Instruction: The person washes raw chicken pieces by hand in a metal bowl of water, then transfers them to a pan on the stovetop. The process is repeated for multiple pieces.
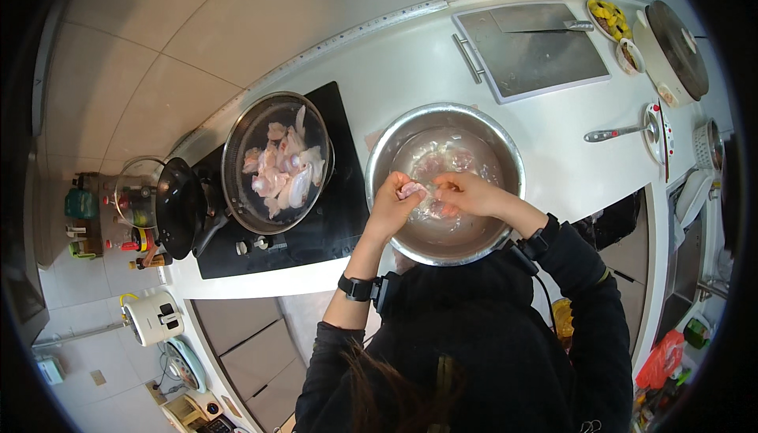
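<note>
A wide stainless steel basin (508,155) stands on the white counter before me, with water and several pinkish pieces of raw meat (435,163) in it. Over the water, my left hand (392,207) pinches a small piece of raw meat (410,189) between thumb and fingers. Close to its right, my right hand (474,194) has its fingers bent towards that piece. Whether the right fingertips hold anything cannot be made out. To the left, a round mesh strainer (232,181) over the black cooktop (346,196) contains several raw chicken pieces (290,163).
A black wok (177,211) and a glass lid (133,190) are at the cooktop's left. A cleaver (533,22) lies on a metal-faced cutting board (539,63) at the back right. Farther right are a spoon (616,133), a small bowl (629,57) and a lidded pot (663,54).
</note>
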Demonstrator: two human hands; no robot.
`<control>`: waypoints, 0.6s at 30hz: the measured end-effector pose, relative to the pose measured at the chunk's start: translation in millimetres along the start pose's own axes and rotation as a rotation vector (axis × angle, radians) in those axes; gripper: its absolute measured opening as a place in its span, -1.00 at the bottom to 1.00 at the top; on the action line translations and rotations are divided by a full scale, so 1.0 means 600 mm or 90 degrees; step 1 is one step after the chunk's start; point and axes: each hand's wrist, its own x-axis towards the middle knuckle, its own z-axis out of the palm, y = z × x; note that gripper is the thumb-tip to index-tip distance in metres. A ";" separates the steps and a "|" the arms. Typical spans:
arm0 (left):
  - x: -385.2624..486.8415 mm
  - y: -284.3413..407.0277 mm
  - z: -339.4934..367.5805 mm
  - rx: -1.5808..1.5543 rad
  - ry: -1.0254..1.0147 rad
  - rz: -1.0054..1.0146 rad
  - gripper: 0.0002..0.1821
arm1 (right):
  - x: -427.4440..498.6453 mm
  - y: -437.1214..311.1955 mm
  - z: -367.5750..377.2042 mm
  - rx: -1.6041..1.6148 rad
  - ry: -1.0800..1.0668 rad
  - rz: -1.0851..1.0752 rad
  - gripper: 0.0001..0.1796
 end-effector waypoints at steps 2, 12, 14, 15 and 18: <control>-0.003 -0.004 0.015 -0.095 0.004 0.041 -0.78 | 0.000 0.000 0.014 0.043 -0.010 -0.026 -0.70; -0.008 -0.015 0.014 -0.032 0.039 0.067 -0.79 | 0.003 -0.014 0.024 0.083 0.012 -0.038 -0.85; -0.010 -0.015 0.013 -0.085 0.023 0.058 -0.80 | 0.004 -0.014 0.021 0.097 -0.003 -0.036 -0.86; -0.010 -0.014 0.012 -0.059 0.026 0.053 -0.80 | 0.004 -0.014 0.020 0.106 -0.014 -0.035 -0.86; -0.013 -0.010 0.009 -0.029 0.021 0.062 -0.81 | 0.004 -0.015 0.018 0.173 -0.060 -0.032 -0.84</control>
